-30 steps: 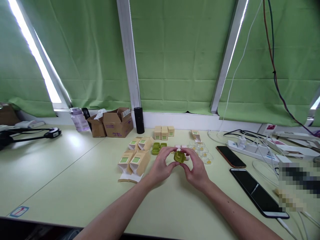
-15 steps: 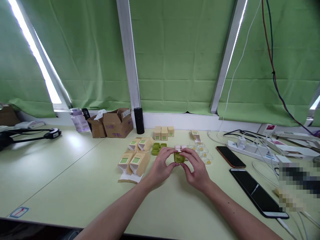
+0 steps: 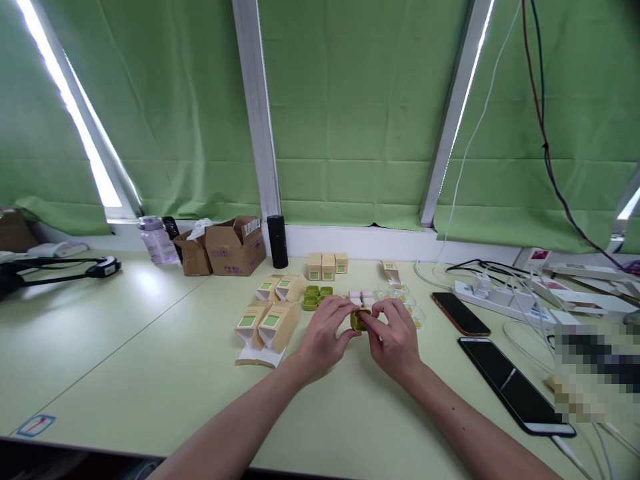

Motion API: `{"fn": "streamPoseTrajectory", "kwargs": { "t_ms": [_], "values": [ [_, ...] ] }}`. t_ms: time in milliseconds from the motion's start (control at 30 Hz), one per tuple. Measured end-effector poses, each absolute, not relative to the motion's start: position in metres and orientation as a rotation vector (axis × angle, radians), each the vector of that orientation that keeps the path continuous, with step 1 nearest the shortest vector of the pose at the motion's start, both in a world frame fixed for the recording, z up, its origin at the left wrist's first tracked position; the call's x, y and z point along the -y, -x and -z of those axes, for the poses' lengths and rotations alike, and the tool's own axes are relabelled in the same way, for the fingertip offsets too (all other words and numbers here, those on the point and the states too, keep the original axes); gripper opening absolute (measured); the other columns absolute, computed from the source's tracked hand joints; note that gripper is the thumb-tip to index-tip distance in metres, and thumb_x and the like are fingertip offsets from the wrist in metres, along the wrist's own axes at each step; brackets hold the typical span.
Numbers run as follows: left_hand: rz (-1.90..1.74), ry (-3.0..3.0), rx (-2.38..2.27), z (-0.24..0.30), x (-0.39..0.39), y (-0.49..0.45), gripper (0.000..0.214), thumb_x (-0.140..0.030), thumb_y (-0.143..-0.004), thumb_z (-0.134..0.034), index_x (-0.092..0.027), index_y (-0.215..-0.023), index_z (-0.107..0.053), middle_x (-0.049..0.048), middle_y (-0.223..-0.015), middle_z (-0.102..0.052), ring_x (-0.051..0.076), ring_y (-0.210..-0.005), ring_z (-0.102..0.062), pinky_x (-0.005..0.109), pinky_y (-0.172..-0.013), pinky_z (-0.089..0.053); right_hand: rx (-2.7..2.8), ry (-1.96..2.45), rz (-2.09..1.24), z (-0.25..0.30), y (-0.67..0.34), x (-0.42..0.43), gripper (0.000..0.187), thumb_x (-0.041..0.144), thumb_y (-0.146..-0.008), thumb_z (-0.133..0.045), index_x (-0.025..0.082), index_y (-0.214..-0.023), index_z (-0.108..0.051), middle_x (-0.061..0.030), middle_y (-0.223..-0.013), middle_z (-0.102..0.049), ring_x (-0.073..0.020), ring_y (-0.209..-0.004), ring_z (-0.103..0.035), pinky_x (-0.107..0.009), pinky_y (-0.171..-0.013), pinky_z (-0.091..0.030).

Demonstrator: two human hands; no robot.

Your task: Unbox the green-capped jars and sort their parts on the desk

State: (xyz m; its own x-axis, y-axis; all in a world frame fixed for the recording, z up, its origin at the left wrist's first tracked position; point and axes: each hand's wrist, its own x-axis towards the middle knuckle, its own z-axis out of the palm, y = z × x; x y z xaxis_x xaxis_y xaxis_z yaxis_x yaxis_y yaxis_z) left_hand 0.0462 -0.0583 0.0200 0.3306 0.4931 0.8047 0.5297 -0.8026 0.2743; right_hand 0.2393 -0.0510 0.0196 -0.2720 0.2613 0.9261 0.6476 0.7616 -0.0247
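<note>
A small olive-green square container (image 3: 356,323) is held in the air over the table, its opening tilted toward me. My left hand (image 3: 327,337) grips it from the left, fingers above and thumb below. My right hand (image 3: 395,337) is closed at its right side, with the index finger reaching into the opening; whatever lies inside is hidden by the fingers. Just behind my hands are several matching green containers (image 3: 311,303), some pale pink pieces (image 3: 367,294) and clear plastic trays (image 3: 416,313) with small yellow bits.
Several kraft paper boxes with green labels (image 3: 279,325) stand left of my hands, and smaller ones (image 3: 328,267) at the back. Two phones (image 3: 515,383) and a power strip (image 3: 480,298) with cables lie right. Cardboard boxes (image 3: 235,250) and a black cylinder (image 3: 277,241) stand back left.
The green container has turned and tilted in my left hand. My right hand has shifted from holding its right edge to putting a finger into its opening.
</note>
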Motion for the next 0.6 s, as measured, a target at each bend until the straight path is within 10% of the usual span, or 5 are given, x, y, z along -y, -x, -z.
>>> {"fn": "streamPoseTrajectory", "kwargs": {
  "t_ms": [600],
  "values": [
    [1.449,2.492,0.94,-0.0203,0.0602,-0.048,0.041,-0.012,-0.091,-0.069,-0.023,-0.13,-0.062,0.0105,-0.117,-0.07,0.028,-0.112,-0.062,0.05,-0.098,-0.055,1.856,0.719,0.443,-0.0204,-0.2369,0.0524,0.017,0.006,-0.092,-0.06,0.02,-0.086,-0.069,-0.0053,-0.081,-0.058,-0.0205,-0.081,-0.048,-0.034,-0.068,-0.039]
  ]
}}
